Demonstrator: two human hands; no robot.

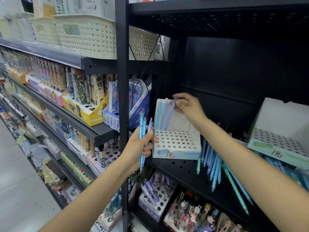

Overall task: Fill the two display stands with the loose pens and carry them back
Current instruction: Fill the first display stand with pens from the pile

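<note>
Fingers [175, 104] of the right hand [187, 107] pinch the top of a lilac pen [170, 115], which stands in the back row of the nearer display stand [177, 152], its lower end in one of the holes. Two more pens, a pale blue one [158, 116] and a lavender one [163, 117], stand just beside it to the left in the same row, leaning against the stand's white back wall. The other holes of the perforated base show nothing in them.

The left hand [142, 144] is curled round a small bunch of blue and lilac pens [144, 136], held roughly upright with their clicker ends up and tips pointing down past the palm. Its thumb lies across the barrels, right at the stand's left front corner.

This stand sits on a black perforated shelf [182, 171] inside a dark metal rack, with a handwritten price on its front lip. A second display stand [282, 131] sits on the same shelf farther to the right, partly cut by the frame edge; its holes also look unfilled and its front carries a similar price mark.

Between and in front of the two stands, loose pens [212, 164] in blue and teal lie on the shelf in a rough heap, tips pointing toward the front edge; a long teal one [234, 186] lies slanted across the shelf.

To the left, another shelving run holds boxed stationery and cream woven baskets [87, 36] on top.
</note>
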